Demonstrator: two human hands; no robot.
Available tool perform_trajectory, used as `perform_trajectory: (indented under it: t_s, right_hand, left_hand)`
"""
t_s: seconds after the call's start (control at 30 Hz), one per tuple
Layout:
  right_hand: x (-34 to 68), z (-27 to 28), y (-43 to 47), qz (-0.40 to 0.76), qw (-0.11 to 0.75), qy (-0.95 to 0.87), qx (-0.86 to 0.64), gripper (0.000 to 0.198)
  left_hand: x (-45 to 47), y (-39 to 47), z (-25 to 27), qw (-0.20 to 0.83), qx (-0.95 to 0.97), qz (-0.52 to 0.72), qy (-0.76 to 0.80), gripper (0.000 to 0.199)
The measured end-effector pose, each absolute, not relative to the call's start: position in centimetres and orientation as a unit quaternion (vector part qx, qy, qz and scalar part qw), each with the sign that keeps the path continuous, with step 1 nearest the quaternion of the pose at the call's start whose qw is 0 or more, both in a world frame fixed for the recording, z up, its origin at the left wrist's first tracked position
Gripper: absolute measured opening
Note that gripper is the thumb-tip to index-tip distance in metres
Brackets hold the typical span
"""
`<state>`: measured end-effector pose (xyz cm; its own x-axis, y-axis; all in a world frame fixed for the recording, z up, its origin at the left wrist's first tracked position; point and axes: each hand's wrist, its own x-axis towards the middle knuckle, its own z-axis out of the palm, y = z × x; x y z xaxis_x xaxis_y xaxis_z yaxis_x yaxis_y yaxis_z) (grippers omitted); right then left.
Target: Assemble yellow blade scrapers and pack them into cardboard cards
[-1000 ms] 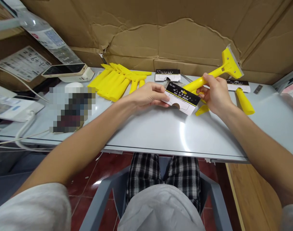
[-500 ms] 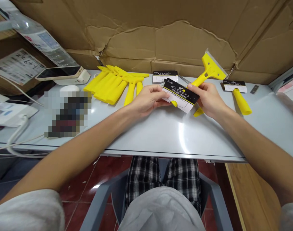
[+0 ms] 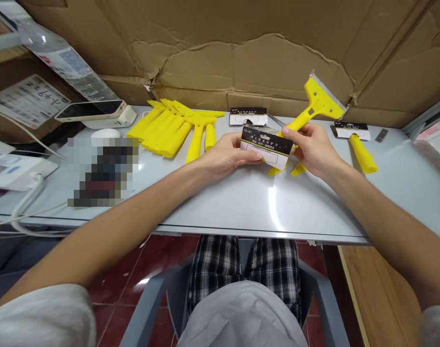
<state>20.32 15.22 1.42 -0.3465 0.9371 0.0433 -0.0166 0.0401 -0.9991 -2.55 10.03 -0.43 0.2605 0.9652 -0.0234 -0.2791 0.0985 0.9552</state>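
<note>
My left hand [image 3: 227,156] grips the left side of a black-and-white cardboard packaging card [image 3: 265,149], its thumb across the front. In my right hand [image 3: 316,150] is a yellow scraper [image 3: 323,101], its wide bladed head pointing up and away to the right. The scraper's handle passes close to the card's right edge, partly hidden by fingers and card. A small yellow piece [image 3: 298,168] shows below my right fingers, and another yellow tip pokes out under the card. Several yellow scraper handles [image 3: 169,127] lie in a row to the left of my hands.
Behind the hands lies another packaging card [image 3: 248,116]. At right are a carded yellow handle [image 3: 363,154] and a small metal blade [image 3: 381,135]. A phone [image 3: 90,110], a bottle [image 3: 66,60] and white cables [image 3: 16,212] occupy the left. Cardboard [image 3: 205,58] stands along the table's back.
The card in my left hand has turned to lie more level and shifted slightly down and left. A yellow tip now shows beneath it. My right hand and the scraper have hardly moved.
</note>
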Motion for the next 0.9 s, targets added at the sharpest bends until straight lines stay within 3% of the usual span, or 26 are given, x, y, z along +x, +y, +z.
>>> perform_trajectory:
  t_s: [0.2,0.4,0.63,0.9]
  right_hand:
    - [20.21,1.60,14.94,0.580,0.386,-0.585,-0.415,0.072]
    - [20.35,1.74,15.03,0.584,0.328,-0.587,-0.455,0.060]
    - [20.72,1.55,15.28,0.541,0.350,-0.625,-0.441,0.058]
    - [20.47,1.39,14.95,0.555,0.349,-0.624,-0.424,0.070]
  left_hand:
    - [-2.45,10.10,-0.68,0.636,0.459,0.493,0.377,0.048]
    - [-2.20,9.89,-0.72,0.636,0.462,0.477,0.394,0.046]
    - [-1.96,9.59,-0.46,0.641,0.456,0.487,0.379,0.041]
    - [-1.70,9.54,-0.50,0.634,0.458,0.491,0.384,0.040]
